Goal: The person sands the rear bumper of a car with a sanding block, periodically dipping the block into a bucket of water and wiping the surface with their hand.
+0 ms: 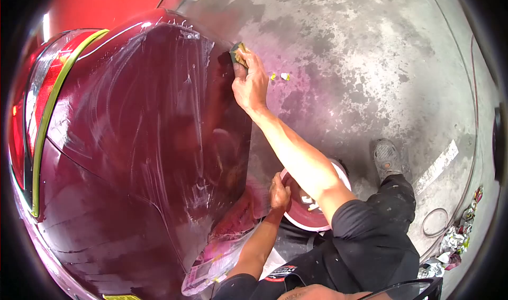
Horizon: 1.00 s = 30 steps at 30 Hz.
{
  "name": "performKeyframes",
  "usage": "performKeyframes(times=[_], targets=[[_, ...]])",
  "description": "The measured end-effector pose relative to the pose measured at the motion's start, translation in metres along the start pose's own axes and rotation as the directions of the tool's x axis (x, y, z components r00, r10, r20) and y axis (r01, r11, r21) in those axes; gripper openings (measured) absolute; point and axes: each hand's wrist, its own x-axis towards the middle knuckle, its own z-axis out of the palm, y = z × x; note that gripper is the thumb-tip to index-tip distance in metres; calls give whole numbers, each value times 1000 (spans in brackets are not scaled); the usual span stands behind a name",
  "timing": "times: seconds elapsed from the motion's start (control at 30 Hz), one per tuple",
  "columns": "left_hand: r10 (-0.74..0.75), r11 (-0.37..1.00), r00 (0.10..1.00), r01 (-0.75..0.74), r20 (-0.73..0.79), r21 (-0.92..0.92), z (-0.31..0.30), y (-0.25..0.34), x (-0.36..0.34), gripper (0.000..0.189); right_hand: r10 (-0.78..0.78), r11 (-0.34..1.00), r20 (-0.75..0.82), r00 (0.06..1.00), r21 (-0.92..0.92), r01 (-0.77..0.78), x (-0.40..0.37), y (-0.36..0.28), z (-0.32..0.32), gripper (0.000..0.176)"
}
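My right hand (251, 83) is stretched forward, its fingers closed on a dark sanding pad (239, 55) with something yellowish on it, at the far right edge of the dark red car panel (159, 114). Whitish wet streaks run over the panel. Lower down, my left hand (279, 192) is at the left rim of a round bucket (307, 221), fingers bent; whether it grips the rim is unclear. My right forearm hides part of the bucket, which has reddish contents or inside.
A tail light (50, 83) edged with green tape (61, 83) is at left. Plastic sheeting (227, 252) lies below the panel. On the concrete floor (338, 56) are paper scraps (284, 76), a hose (435, 210) and crumpled paper (455, 240) at right.
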Motion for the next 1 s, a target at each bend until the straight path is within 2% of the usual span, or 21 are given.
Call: performKeyframes(times=[0.03, 0.1, 0.17, 0.23, 0.27, 0.3, 0.37, 0.47, 0.5, 0.53, 0.57, 0.63, 0.67, 0.7, 0.77, 0.83, 0.87, 0.9, 0.93, 0.97, 1.0], targets=[[31, 997, 999, -33, -24, -63, 6, -18, -1, 56, 10, 998, 5, 1000, 54, -10, 1, -2, 0, 35], [44, 970, 995, -20, 94, -243, 1, -6, 0, 60, -125, 987, -41, 991, -103, 120, -66, -1, -7, 36], [83, 981, 996, -80, -11, 175, -18, 22, -14, 63, -52, 996, -21, 998, 74, 53, -156, -6, -12, 36], [114, 989, 991, -107, 73, -100, 4, -28, -8, 60, 56, 979, -39, 998, 198, -48, -124, -7, -6, 33], [-53, 984, 994, 68, 95, -167, -13, 4, -9, 56, 155, 939, -40, 987, 317, -135, -93, -7, -2, 32], [20, 913, 999, -28, -25, -407, 21, -39, 1, 55, 9, 999, -55, 998, 41, -6, -39, -10, -1, 29], [92, 996, 992, -92, -89, -3, 7, -19, -2, 53, 61, 993, 33, 998, 95, -64, 19, -13, 1, 31], [54, 998, 998, -53, -37, 28, 0, -1, 1, 56, -81, 996, 24, 996, -26, 82, -65, -11, -10, 33], [46, 999, 999, -45, -2, 29, -4, 1, -1, 59, -101, 991, 28, 994, 93, 98, -108, -21, -16, 37], [34, 999, 999, -35, 33, 34, -12, 5, -4, 62, 234, 887, 127, 964, 379, -265, -136, -45, -23, 41], [127, 992, 992, -127, 18, 8, -20, 18, -6, 62, -118, 992, 51, 992, 59, 115, -130, -36, -24, 42], [-122, 976, 985, 97, 124, 194, -7, 0, 2, 51, -175, 984, -50, 983, 32, 177, -78, -21, -7, 41], [30, 997, 998, -34, -59, -68, 15, -30, 4, 43, -195, 980, -112, 974, 17, 198, -39, -16, 7, 41], [81, 997, 995, -81, -55, -8, 3, -17, 1, 40, -168, 985, -61, 984, 23, 170, -7, -16, 9, 43], [82, 981, 996, -76, -26, 180, 4, -16, 1, 42, -119, 993, -14, 993, 17, 119, -10, -13, 5, 47], [-103, 995, 987, 101, 120, 22, -9, 0, -4, 53, -244, 968, 19, 970, -57, 244, -74, -19, -8, 42], [-43, 999, 995, 43, 90, 6, -12, 3, -8, 61, -279, 960, 26, 960, -27, 280, -117, -20, -13, 49], [15, 1000, 998, -14, 57, -8, -13, 3, -11, 72, -171, 983, 64, 983, 73, 166, -166, -19, -17, 52], [71, 997, 997, -71, 33, 19, -13, 5, -10, 68, 95, 951, 174, 980, 276, -141, -168, -8, -14, 47], [124, 991, 992, -124, 12, 49, -12, 6, -10, 64, 321, 791, 332, 887, 422, -444, -158, -16, -14, 43], [48, 985, 997, -57, 54, 161, -11, 8, -1, 59, 38, 983, 84, 996, 173, -52, -126, -10, -5, 45]])
